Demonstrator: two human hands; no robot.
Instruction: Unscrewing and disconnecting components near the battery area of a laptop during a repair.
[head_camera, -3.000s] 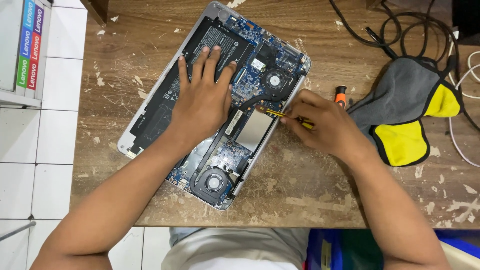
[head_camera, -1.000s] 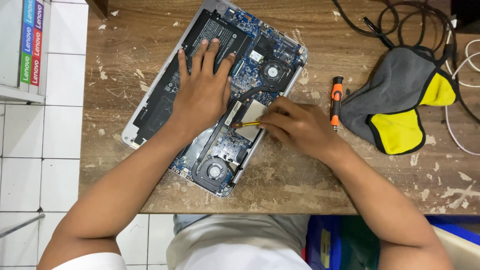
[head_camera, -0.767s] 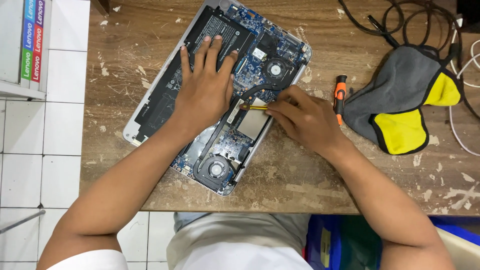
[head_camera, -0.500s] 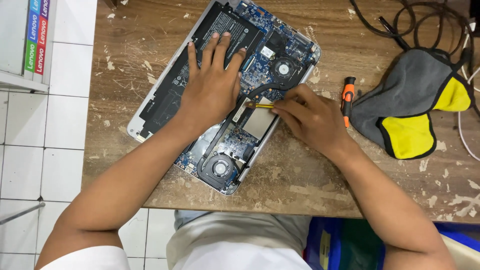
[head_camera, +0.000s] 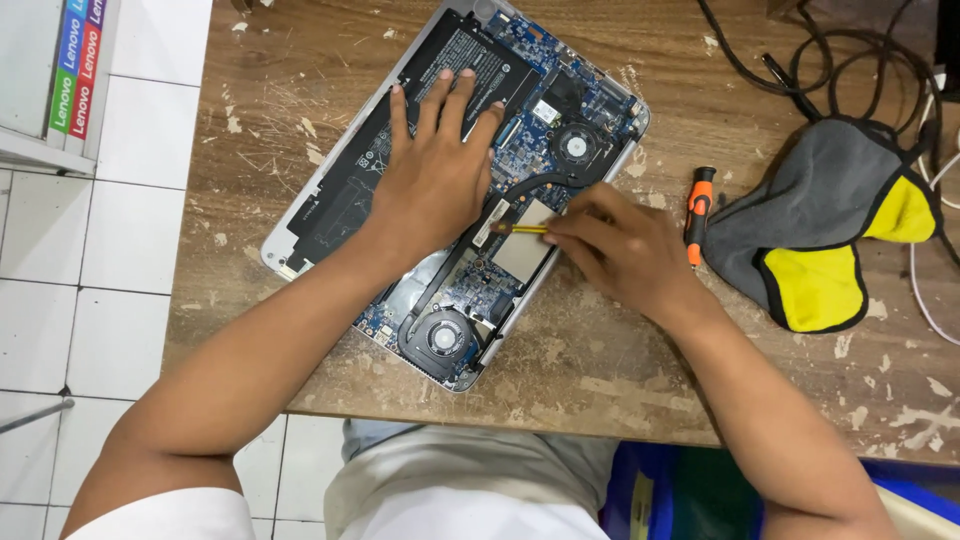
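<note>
Underneath, a scarred wooden counter (head_camera: 300, 60) stands over white floor tiles (head_camera: 80, 290). Its opened laptop (head_camera: 560, 110) shows fans and a black battery. Left hand (head_camera: 430, 185) lies flat, fingers apart, on the battery. Right hand (head_camera: 620, 245) pinches a yellow tool (head_camera: 525, 229) at the laptop's middle. An orange screwdriver (head_camera: 697, 210) lies just beside a grey-yellow cloth (head_camera: 800, 220).

Silver opened laptop (head_camera: 300, 215) with blue circuit board and black battery, slim yellow-handled screwdriver (head_camera: 528, 229), orange-and-black screwdriver (head_camera: 698, 210), grey-and-yellow cloth (head_camera: 815, 235), scuffed brown wooden table (head_camera: 600, 360) flecked white, black cables (head_camera: 800, 70)
</note>
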